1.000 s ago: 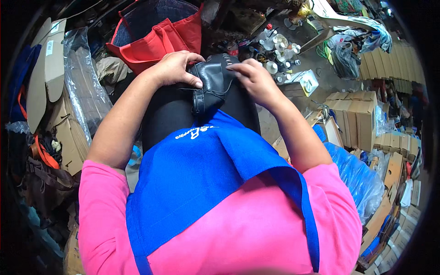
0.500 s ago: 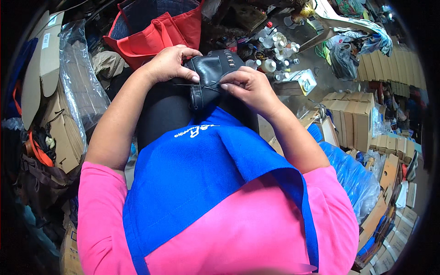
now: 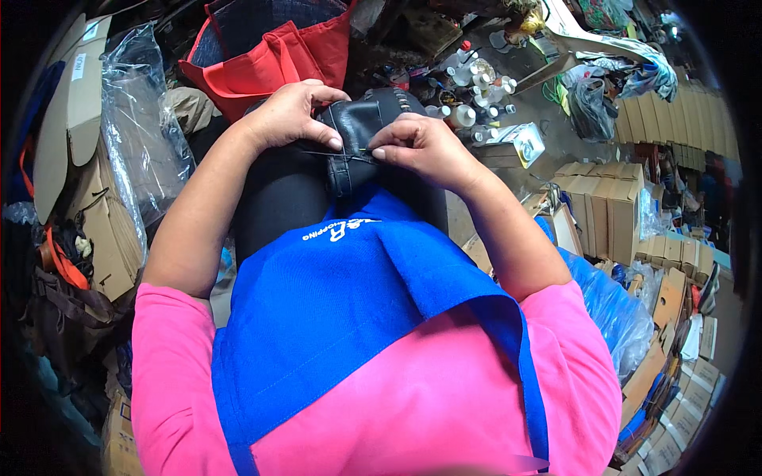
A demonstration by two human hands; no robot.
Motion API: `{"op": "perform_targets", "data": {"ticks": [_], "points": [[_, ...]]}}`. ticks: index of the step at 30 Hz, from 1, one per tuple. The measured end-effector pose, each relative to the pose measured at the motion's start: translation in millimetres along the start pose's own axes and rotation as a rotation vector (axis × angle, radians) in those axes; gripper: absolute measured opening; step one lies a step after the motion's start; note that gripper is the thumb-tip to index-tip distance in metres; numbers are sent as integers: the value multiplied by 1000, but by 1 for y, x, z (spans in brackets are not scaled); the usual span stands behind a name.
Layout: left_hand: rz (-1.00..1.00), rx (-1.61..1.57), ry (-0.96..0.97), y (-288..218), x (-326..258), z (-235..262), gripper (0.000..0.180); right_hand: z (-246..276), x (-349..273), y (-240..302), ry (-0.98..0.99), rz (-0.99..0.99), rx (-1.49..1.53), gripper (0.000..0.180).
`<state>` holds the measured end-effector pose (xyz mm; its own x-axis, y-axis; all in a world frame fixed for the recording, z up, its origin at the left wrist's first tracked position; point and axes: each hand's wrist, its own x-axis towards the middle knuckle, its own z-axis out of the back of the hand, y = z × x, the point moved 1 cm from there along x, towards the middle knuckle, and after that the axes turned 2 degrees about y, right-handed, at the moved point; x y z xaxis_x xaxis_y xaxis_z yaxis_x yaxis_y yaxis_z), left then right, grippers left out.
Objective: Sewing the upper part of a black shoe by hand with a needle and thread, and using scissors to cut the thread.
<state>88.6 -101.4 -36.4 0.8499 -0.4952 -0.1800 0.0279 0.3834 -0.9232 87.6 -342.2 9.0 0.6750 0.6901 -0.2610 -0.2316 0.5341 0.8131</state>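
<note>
Closer to the left hand (image 3: 298, 117) than a second ago, the right hand (image 3: 422, 149) pinches something thin (image 3: 363, 150) over the black leather piece (image 3: 357, 119) on the lap, left fingers grasping its edge.

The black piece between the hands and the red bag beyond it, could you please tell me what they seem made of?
The black piece: likely leather or imitation leather, softly glossy, as its smooth surface catches light; which one, I cannot tell.
The red bag: apparently matte fabric, since it falls in soft folds; exact fibre unclear.
</note>
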Motion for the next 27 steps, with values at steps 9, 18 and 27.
{"op": "perform_targets", "data": {"ticks": [9,18,27], "points": [[-67,73,-68,4,5,-5,68,-1,5,-16,44,-37,190,15],[-45,67,144,-5,3,10,74,-6,8,-31,11,136,88,12],[-85,110,-64,4,8,-5,64,-8,8,-28,-71,112,39,13]]}}
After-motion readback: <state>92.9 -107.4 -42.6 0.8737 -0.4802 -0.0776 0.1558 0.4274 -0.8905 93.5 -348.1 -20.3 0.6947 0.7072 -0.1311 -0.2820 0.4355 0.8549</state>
